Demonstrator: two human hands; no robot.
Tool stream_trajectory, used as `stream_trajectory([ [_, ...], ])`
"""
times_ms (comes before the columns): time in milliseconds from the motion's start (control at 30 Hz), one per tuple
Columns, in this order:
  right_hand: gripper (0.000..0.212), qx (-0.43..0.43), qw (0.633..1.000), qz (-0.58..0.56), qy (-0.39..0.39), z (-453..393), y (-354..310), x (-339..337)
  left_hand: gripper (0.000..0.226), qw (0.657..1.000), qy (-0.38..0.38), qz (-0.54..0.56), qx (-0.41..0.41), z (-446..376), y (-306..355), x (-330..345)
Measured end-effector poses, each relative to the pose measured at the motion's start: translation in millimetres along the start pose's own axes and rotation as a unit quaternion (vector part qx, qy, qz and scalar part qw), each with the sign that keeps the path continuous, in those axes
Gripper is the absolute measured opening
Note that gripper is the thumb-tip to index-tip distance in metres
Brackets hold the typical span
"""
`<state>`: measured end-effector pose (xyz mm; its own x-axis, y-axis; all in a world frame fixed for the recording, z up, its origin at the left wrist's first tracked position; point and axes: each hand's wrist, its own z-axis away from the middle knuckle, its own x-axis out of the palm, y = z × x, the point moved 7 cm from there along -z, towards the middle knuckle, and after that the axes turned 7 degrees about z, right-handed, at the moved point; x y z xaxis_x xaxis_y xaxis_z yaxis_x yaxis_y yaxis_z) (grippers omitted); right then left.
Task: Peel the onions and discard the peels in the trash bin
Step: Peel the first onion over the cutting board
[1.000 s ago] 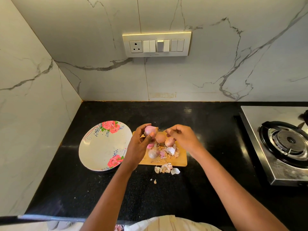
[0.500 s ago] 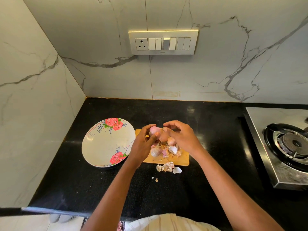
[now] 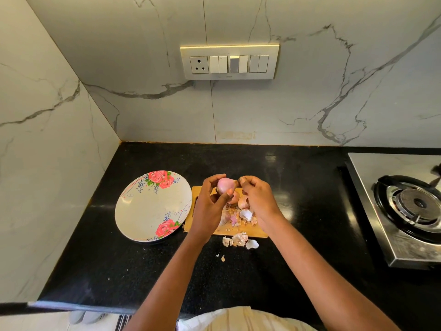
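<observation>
My left hand (image 3: 208, 206) grips a pink, mostly peeled onion (image 3: 224, 184) above the wooden cutting board (image 3: 241, 231). My right hand (image 3: 257, 199) has its fingers curled at the onion's right end, pinching its tip. Two unpeeled onions (image 3: 243, 202) lie on the board under my hands, amid loose peels (image 3: 245, 215). More peels (image 3: 239, 241) lie on the black counter just in front of the board. No trash bin is in view.
A floral plate (image 3: 143, 211) sits left of the board, empty. A steel gas stove (image 3: 405, 206) stands at the right. Marble walls close off the back and left; a switch panel (image 3: 229, 61) is on the back wall. The counter's front edge (image 3: 95, 306) is near my body.
My right hand has come in from the right to the onion's tip. My left hand still holds the onion, a little higher over the board's far edge.
</observation>
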<state>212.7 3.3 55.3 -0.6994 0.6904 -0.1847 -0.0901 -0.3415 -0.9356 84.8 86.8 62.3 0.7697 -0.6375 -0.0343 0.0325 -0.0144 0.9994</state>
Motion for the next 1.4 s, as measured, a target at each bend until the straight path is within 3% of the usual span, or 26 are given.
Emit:
stream_trajectory([
  [67,0.025,0.045,0.999,-0.022,0.001,0.1,6.6,-6.1,0.042,1.0,0.007,-0.012,0.013,-0.2,3.3,-2.8],
  [233,0.041,-0.011,0.999,0.015,-0.051,1.9,9.3,-6.8,0.049,0.995,0.017,-0.101,0.004,-7.8,-0.4,-12.7],
  [433,0.027,-0.044,0.993,0.033,-0.108,5.7,4.6,8.2,0.058,0.989,0.032,-0.146,-0.004,-7.4,-3.1,-14.2],
  [567,0.022,-0.036,0.994,0.027,-0.104,5.2,3.4,9.2,0.049,0.992,0.029,-0.121,-0.023,-7.3,-4.7,-17.6],
  [733,0.022,-0.066,0.99,0.121,-0.025,-2.7,8.2,-8.8,0.047,0.995,0.039,-0.055,-0.072,-3.1,-16.1,-25.8],
  [867,0.045,-0.108,0.975,0.148,-0.129,-4.6,3.3,8.3,0.063,0.992,0.045,-0.039,-0.111,0.1,-24.5,-37.5],
  [1000,0.058,-0.155,0.939,0.229,-0.202,0.2,-2.5,46.0,0.042,0.989,0.06,-0.021,-0.136,0.3,-24.5,-51.8],
  [1233,0.051,-0.195,0.928,0.27,-0.167,-4.2,-14.5,88.0,0.051,0.984,0.09,-0.041,-0.149,-3.6,-31.8,-83.7],
  [1400,0.049,-0.205,0.911,0.304,-0.192,-9.6,-25.1,138.1,0.022,0.975,0.16,-0.004,-0.154,-1.1,-42.1,-129.7],
])
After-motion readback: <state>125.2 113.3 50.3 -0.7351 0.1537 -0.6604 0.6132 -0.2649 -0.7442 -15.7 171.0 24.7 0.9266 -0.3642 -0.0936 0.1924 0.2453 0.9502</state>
